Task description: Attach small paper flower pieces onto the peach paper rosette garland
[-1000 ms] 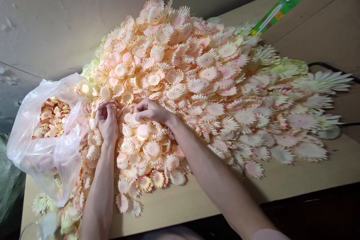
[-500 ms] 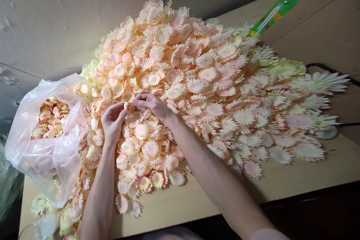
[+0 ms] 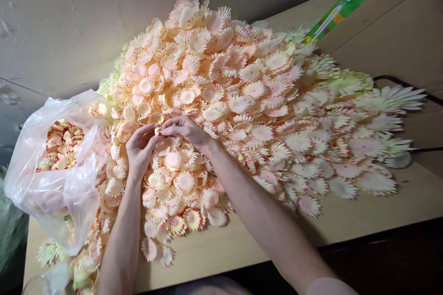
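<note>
A wide heap of artificial flower petal pieces (image 3: 256,90), pale cream and pink with fringed, red-tipped edges, spreads over the table. Above the heap's left-middle part, my left hand (image 3: 141,147) pinches a small petal piece (image 3: 157,130) between thumb and fingers. My right hand (image 3: 185,130) meets it from the right, its fingertips closed on the same small piece. The two sets of fingertips nearly touch. Just how the piece is folded is too small to make out.
At the left, a translucent plastic bag (image 3: 74,198) holds more curled petal pieces (image 3: 60,145). A green packet (image 3: 334,18) with a white stick lies behind the heap at the right. The table's front edge (image 3: 207,269) runs below my arms, and a wall (image 3: 86,23) stands behind.
My right fingertips have drawn slightly closer to the left ones around the small petal piece. The whole view has shifted slightly; the heap and bag look unchanged.
</note>
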`<action>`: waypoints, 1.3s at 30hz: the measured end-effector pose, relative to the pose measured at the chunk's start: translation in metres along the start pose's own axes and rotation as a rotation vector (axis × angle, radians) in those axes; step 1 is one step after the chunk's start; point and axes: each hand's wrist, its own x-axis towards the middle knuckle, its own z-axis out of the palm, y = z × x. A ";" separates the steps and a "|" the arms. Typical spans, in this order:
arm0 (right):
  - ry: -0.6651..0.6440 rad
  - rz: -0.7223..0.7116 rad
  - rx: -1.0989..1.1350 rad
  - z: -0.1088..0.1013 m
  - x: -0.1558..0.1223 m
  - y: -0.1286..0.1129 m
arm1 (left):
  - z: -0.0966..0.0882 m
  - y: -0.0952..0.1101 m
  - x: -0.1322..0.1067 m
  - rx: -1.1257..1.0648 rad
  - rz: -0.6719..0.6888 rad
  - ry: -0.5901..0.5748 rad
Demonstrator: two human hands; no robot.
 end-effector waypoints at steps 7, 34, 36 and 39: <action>-0.106 -0.042 -0.095 -0.002 0.004 0.006 | 0.000 -0.007 0.005 -0.057 0.009 0.194; -0.135 -0.071 -0.364 -0.005 0.000 0.003 | 0.004 -0.007 0.003 -0.036 0.007 0.249; -0.130 -0.060 -0.355 -0.005 0.000 0.004 | 0.002 -0.006 0.004 -0.052 -0.003 0.256; -0.156 -0.053 -0.315 -0.002 0.000 0.003 | 0.002 -0.007 0.004 -0.080 -0.001 0.263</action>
